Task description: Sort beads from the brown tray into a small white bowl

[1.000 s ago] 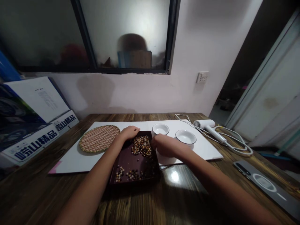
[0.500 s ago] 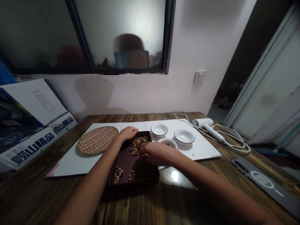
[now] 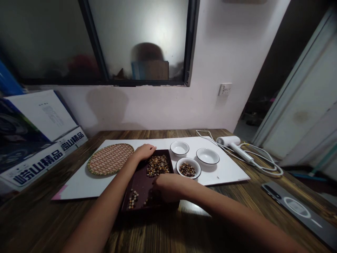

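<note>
A dark brown wooden tray point(image 3: 137, 186) lies on a white board point(image 3: 226, 172), holding a large heap of mixed brown and cream beads point(image 3: 158, 166). A smaller cluster of beads point(image 3: 133, 199) sits near its front left corner. My left hand point(image 3: 143, 151) rests at the tray's far left corner, with nothing visible in it. My right hand point(image 3: 168, 188) is curled down over the tray's front part, hiding whatever lies beneath. To its upper right, a white bowl with a dark rim point(image 3: 188, 168) holds some beads. Two similar bowls point(image 3: 179, 148) point(image 3: 207, 156) show no beads.
A round woven mat point(image 3: 110, 159) lies on the board to the left of the tray. A white hair dryer point(image 3: 231, 146) and its cord sit on the wooden table point(image 3: 65, 218) at right, near a dark phone point(image 3: 295, 207). Printed boxes point(image 3: 34, 160) stand at left.
My right hand has moved left and toward me, from beside the bowl to the tray's front part. The bowl with beads now shows fully. My left hand has barely moved.
</note>
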The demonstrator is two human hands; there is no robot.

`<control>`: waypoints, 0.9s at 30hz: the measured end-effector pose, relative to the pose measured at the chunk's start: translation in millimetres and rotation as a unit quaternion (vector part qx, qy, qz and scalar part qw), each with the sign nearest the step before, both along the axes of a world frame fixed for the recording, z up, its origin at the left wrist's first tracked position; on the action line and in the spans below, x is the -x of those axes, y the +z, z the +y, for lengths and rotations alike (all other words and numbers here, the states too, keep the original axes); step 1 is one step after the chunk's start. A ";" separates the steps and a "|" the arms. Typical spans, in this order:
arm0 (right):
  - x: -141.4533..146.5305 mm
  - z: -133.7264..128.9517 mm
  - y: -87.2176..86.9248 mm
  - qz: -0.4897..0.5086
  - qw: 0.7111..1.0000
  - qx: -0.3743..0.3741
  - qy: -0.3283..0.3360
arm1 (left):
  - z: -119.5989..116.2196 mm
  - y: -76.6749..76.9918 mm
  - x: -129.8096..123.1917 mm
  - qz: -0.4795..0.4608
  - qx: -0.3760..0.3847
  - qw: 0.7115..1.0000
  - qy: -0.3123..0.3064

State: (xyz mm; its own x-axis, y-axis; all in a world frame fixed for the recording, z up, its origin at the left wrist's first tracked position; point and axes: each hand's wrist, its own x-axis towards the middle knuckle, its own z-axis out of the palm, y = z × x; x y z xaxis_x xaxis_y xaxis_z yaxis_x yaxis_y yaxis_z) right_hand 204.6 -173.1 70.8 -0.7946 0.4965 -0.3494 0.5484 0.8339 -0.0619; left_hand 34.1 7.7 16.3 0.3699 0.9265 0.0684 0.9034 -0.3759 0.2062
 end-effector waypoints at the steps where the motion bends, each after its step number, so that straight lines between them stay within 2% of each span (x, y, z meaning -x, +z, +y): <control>1: -1.7 0.6 2.4 0.004 1.000 -0.011 0.009 | -0.4 0.3 -0.2 -0.001 0.001 1.000 -0.001; 5: -21.4 7.3 20.0 0.067 0.996 -0.040 -0.041 | -2.4 1.6 -1.0 -0.004 0.003 1.000 0.000; 8: -46.0 17.8 33.3 0.105 0.986 -0.059 -0.116 | -2.1 1.2 -1.2 -0.002 0.005 1.000 0.004; 11: -66.8 28.6 37.7 0.110 0.969 -0.069 -0.209 | 0.0 -0.1 -1.3 0.002 0.005 1.000 0.004; 13: -72.8 31.7 36.8 0.122 0.959 -0.098 -0.236 | 1.1 -0.8 -1.3 0.006 0.005 1.000 0.005; 17: -62.4 24.4 32.9 0.134 0.963 -0.156 -0.175 | 0.6 -0.3 -1.2 0.005 0.002 1.000 -0.002; 21: -37.5 12.3 20.0 0.101 0.985 -0.096 -0.097 | -1.4 0.9 -0.8 0.003 0.000 1.000 -0.002; 27: -12.0 8.0 -16.8 0.030 0.999 -0.029 -0.034 | 1.2 -1.3 0.2 -0.001 -0.005 1.000 -0.003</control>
